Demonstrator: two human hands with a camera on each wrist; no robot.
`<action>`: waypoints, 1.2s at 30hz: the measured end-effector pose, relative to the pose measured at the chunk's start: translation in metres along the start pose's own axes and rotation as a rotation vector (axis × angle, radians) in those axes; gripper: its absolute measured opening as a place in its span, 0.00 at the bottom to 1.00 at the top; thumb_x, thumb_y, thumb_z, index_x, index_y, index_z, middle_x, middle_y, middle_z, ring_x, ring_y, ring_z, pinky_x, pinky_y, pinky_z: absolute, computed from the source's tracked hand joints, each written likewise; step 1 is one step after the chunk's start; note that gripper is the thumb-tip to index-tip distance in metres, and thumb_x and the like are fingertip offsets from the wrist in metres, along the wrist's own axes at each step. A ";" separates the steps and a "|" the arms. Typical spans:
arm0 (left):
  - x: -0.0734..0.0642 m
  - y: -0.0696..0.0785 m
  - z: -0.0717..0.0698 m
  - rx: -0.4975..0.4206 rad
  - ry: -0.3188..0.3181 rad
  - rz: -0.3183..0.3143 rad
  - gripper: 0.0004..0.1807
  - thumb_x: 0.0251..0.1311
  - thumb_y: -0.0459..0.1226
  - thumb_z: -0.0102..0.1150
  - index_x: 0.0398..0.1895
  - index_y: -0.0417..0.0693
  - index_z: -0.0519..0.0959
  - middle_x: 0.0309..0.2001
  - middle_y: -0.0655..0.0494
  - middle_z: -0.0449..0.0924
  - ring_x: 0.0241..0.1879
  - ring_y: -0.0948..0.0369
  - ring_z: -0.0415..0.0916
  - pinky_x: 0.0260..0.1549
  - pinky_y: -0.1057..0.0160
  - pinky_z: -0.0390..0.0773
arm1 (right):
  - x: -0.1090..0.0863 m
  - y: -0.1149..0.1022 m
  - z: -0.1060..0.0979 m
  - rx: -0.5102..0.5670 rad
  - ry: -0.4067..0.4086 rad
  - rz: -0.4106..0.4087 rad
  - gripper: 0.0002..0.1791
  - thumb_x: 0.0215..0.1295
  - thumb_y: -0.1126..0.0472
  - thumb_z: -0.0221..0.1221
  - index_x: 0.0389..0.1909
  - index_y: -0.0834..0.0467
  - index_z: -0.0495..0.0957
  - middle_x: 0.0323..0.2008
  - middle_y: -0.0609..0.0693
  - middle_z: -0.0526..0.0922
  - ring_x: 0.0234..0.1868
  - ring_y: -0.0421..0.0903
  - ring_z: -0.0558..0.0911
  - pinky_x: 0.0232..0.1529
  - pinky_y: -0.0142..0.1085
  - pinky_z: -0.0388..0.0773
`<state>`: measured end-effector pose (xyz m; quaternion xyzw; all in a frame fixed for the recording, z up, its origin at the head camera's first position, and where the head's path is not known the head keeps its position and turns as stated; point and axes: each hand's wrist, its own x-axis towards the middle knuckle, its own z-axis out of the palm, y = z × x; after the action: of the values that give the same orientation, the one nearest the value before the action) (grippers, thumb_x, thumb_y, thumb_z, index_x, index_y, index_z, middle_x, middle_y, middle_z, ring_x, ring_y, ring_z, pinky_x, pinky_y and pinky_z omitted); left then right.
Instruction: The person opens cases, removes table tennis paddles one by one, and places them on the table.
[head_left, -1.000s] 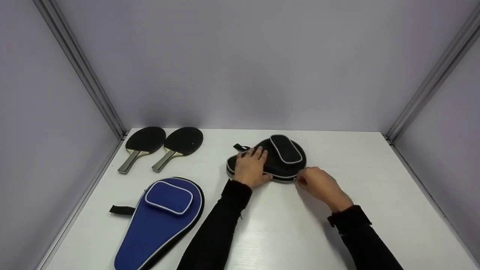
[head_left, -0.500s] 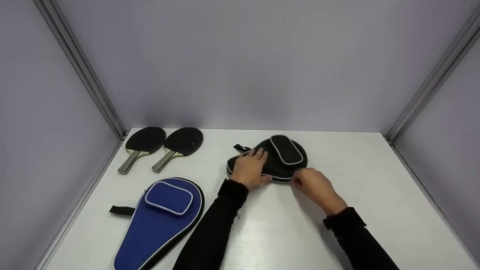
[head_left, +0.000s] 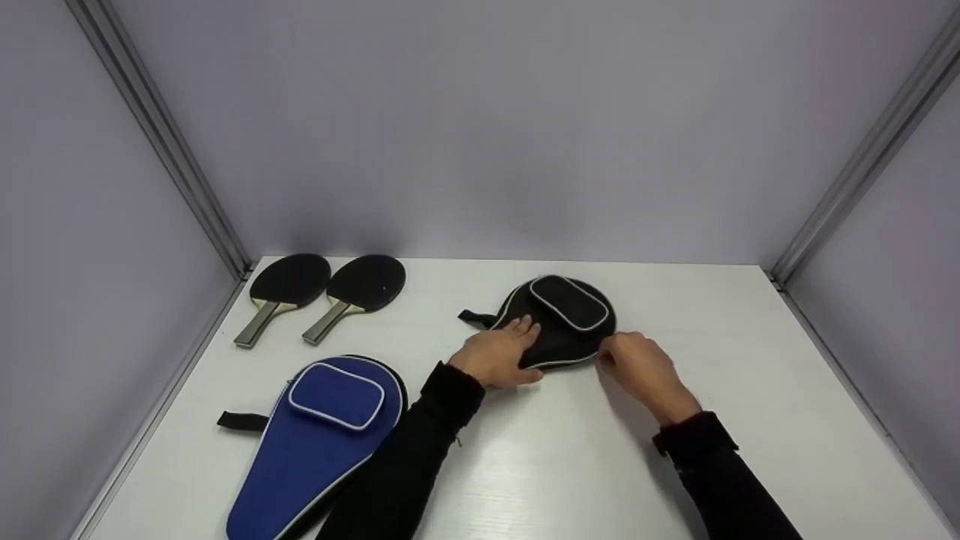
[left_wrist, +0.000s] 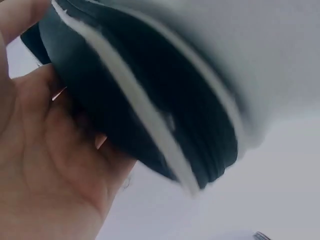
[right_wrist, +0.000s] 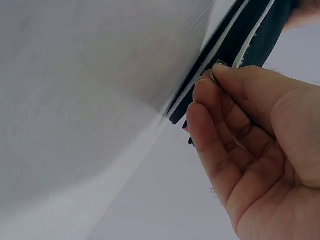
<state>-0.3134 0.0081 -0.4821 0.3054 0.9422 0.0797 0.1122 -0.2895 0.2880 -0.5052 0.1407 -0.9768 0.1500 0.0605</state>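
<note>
A black table tennis bat case (head_left: 559,337) with white piping and a raised pocket lies on the table. Its narrow end is hidden behind my left hand (head_left: 496,355), which rests on top with fingers spread and the thumb by the near edge. In the left wrist view, the zipped side of the case shows beside the palm. At the case's near right edge, my right hand (head_left: 643,373) pinches a small zipper pull (right_wrist: 221,63) between thumb and index finger. Most of the pull is covered by those fingertips.
Two black table tennis bats (head_left: 291,280) lie side by side at the back left. A blue bat case (head_left: 319,442) with a black strap (head_left: 244,421) lies at the front left, partly behind the left sleeve. Walls enclose the table (head_left: 787,390) at the back and sides.
The black case has turned, its narrow end swinging towards me. My left hand moved with it, slightly nearer and left. My right hand slid left along the edge, then back right.
</note>
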 end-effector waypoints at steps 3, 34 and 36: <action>-0.009 0.003 0.000 0.003 -0.039 0.034 0.49 0.86 0.59 0.62 0.98 0.49 0.57 0.98 0.47 0.53 0.97 0.51 0.55 0.92 0.52 0.70 | 0.000 0.003 -0.001 -0.004 0.000 0.022 0.11 0.71 0.74 0.68 0.31 0.59 0.90 0.30 0.51 0.88 0.29 0.45 0.74 0.30 0.38 0.72; -0.029 0.035 0.013 0.049 -0.108 0.252 0.52 0.80 0.65 0.70 0.98 0.64 0.60 0.98 0.62 0.53 0.97 0.60 0.53 0.93 0.55 0.68 | 0.000 0.020 -0.007 -0.030 0.010 0.037 0.10 0.72 0.75 0.66 0.34 0.61 0.91 0.31 0.55 0.91 0.29 0.47 0.79 0.30 0.44 0.79; -0.029 0.036 0.013 0.054 -0.104 0.245 0.51 0.80 0.65 0.70 0.98 0.64 0.60 0.97 0.62 0.54 0.97 0.59 0.54 0.92 0.55 0.69 | 0.000 0.019 -0.007 -0.030 0.010 0.037 0.09 0.73 0.75 0.67 0.35 0.61 0.92 0.33 0.55 0.92 0.29 0.47 0.80 0.30 0.44 0.80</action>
<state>-0.2670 0.0203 -0.4819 0.4249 0.8925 0.0516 0.1420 -0.2945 0.3076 -0.5042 0.1210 -0.9810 0.1373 0.0646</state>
